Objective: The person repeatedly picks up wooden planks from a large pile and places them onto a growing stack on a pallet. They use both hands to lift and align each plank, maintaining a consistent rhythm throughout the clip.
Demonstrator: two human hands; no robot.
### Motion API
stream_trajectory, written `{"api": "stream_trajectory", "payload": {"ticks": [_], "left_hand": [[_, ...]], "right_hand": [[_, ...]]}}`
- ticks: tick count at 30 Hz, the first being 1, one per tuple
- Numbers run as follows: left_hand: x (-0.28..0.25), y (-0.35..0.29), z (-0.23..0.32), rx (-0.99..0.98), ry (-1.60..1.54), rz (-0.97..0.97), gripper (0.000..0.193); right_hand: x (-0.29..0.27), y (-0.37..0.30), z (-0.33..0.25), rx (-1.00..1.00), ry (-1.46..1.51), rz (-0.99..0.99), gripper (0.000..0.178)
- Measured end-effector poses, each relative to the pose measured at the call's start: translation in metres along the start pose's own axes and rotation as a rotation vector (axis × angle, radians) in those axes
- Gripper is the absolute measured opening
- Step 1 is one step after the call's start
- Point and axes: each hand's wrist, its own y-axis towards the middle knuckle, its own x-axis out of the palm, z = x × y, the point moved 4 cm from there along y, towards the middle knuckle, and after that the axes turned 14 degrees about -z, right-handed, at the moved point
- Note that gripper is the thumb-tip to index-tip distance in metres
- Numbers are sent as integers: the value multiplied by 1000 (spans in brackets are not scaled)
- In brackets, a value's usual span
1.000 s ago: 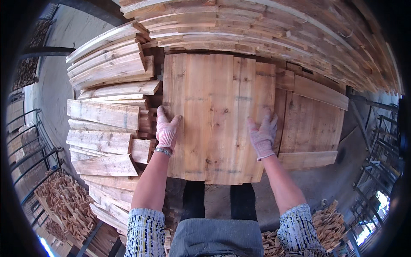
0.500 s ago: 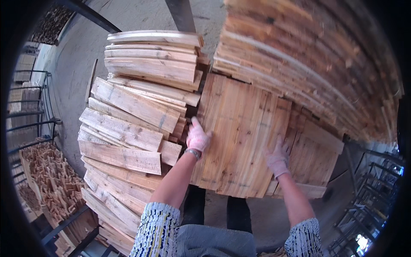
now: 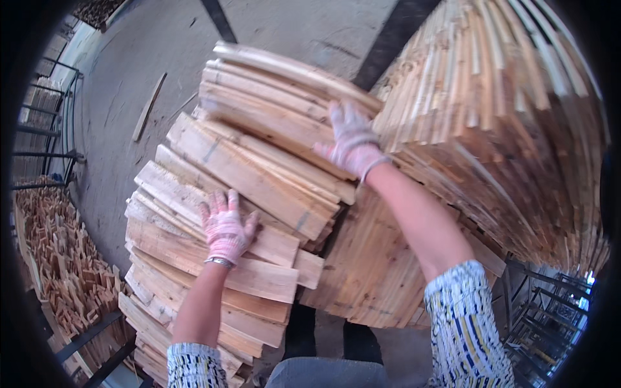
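My left hand point(image 3: 228, 233), in a pinkish-white knit glove, lies with spread fingers on top of the loose wooden boards point(image 3: 194, 184) heaped in overlapping rows. Farther off and to the right, my right hand point(image 3: 354, 143), gloved the same way, rests its fingers apart near the right ends of the far stack of boards point(image 3: 262, 113). Neither hand is closed round a board. Below my right forearm a panel of narrow boards laid side by side point(image 3: 372, 262) is partly covered by that arm.
A tall stack of boards point(image 3: 446, 123) rises on the right. Dark metal posts point(image 3: 394, 42) stand at the far side. Wood offcuts point(image 3: 61, 252) fill a rack on the left. One loose strip point(image 3: 150, 107) lies on the concrete floor point(image 3: 129, 71).
Both hands have left the panel. My left hand has moved left onto the loose boards, my right hand up and left to the far stack. The view has turned left.
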Motion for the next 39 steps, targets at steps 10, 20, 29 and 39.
{"api": "stream_trajectory", "payload": {"ticks": [10,20,29,39], "left_hand": [[-16,-7,-14,-18,-38,-116,86],[-14,-2,-4,24,-78,-56,85],[-13,-4,-1,-60,70,-144,88],[24,-107,102,553,-363,98,55]], "right_hand": [[26,32,-72,399,20,-460,107],[5,9,-61,205,122,-454,69],[9,-252,3,548,539,-569,51],[65,-599,24,1021,1333,-528,93]]}}
